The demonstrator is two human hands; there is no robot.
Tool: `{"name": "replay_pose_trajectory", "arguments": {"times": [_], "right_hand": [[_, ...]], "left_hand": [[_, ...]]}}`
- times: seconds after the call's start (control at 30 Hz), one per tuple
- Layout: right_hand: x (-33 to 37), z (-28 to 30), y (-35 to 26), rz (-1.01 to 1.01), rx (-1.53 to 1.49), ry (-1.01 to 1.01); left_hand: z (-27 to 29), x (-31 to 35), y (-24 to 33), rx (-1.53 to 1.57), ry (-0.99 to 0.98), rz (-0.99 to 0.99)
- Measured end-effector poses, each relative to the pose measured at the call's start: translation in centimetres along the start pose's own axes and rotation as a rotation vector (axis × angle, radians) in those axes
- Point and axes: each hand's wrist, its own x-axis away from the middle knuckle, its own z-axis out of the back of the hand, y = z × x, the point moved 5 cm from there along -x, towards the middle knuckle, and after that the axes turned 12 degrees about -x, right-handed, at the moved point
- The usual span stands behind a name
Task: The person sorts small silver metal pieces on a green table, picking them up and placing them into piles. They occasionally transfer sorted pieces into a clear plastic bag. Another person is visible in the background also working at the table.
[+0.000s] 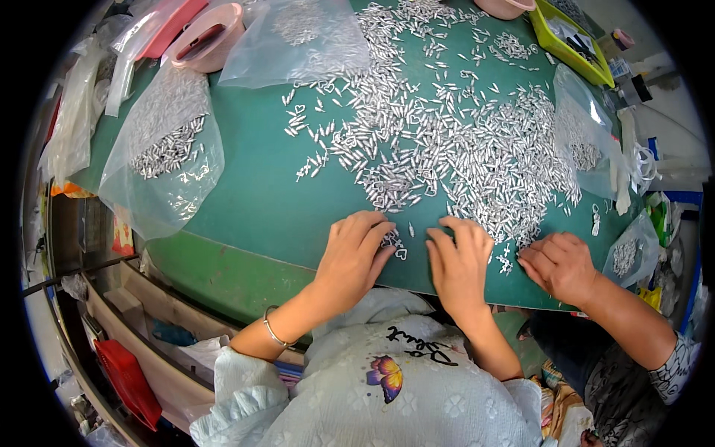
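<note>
Small silver metal pieces (506, 160), mostly pointed spindle shapes with some heart outlines, lie in a broad heap on the green table. My left hand (350, 253) is curled at the near edge of the table, with a small cluster of silver charms (389, 238) gathered between thumb and fingers. A heart-shaped charm (401, 254) shows just beside that thumb. Fingers bent and slightly apart, my right hand (462, 261) rests on the tabletop just below the heap; nothing shows in it. A single spindle piece (411, 229) lies between my hands.
At the right, another person's hand (558, 262) touches the heap's edge near a few loose pieces (505, 261). Clear plastic bags of silver pieces (167, 149) lie around the table. A pink basin (208, 37) and a yellow-green tray (573, 45) stand at the far side.
</note>
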Motion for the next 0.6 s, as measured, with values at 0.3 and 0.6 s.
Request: {"name": "replay_pose_trajectory", "arguments": {"times": [0.3,0.6], "right_hand": [[-1.0,-1.1,-0.2,0.044,-0.184,-0.096],[-2.8,-1.7,-1.6,0.19,-0.264,-0.211]], "left_hand": [[-0.8,0.4,0.7,0.04,0.008,-0.076],[-1.2,0.9,0.1,0.045,0.098,-0.054]]}}
